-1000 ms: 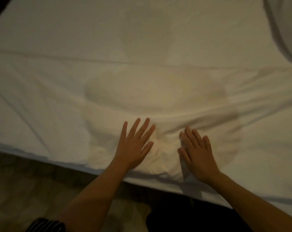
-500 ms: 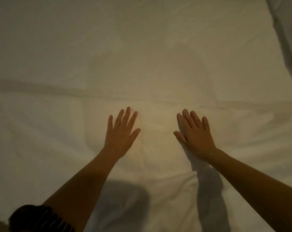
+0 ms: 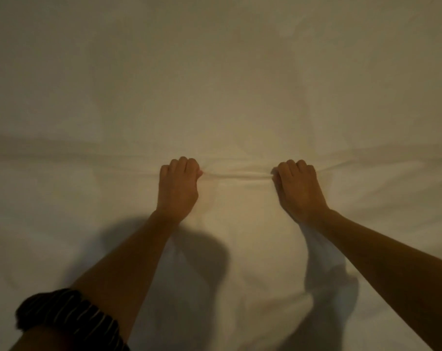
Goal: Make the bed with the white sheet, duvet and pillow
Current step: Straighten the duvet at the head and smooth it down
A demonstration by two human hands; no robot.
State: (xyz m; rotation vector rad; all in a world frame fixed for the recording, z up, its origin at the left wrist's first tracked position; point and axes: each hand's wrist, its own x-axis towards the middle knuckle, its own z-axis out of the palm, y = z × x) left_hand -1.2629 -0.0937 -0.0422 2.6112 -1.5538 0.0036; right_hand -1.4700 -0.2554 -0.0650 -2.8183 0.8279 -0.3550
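Note:
White bedding fills the whole view. A fold line runs left to right across the middle, where the upper white layer, the duvet [image 3: 235,206], ends on the white sheet [image 3: 215,72] beyond it. My left hand [image 3: 178,184] grips that edge with curled fingers. My right hand [image 3: 297,187] grips the same edge a little to the right. The cloth between the two hands is bunched into a ridge. Both forearms reach out over the duvet and cast shadows on it. No pillow is in view.
A dark striped sleeve [image 3: 70,317] shows at the bottom left on my left arm. Wrinkles lie in the duvet close to me, under my arms.
My hands slid forward from the bed's near edge to the fold line, then went from flat with spread fingers to curled on the cloth. The view moved forward; the floor is out of sight.

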